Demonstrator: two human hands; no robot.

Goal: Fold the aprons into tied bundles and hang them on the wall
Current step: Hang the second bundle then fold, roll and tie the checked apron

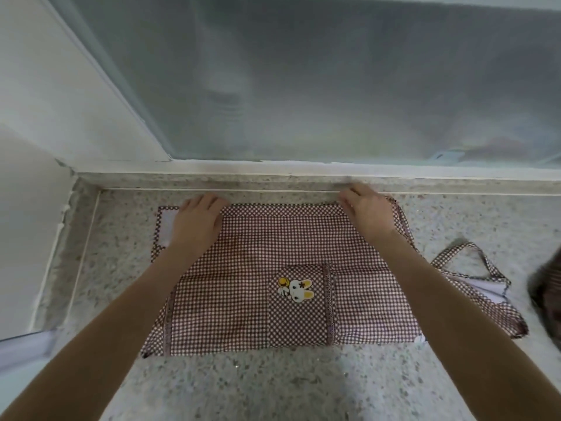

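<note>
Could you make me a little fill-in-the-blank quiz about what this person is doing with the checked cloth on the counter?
1. The brown-and-white checked apron lies flat on the speckled ____ countertop.
2. Its pocket shows a cartoon ____.
3. The left hand and right hand rest at the apron's ____ edge, nearest the frosted window.
4. A checked strap trails off to the ____ side.

Missing words: stone; rabbit; far; right

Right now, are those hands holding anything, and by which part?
Both hands, left and right, grip the checked apron at the two far corners of its far edge.
</note>
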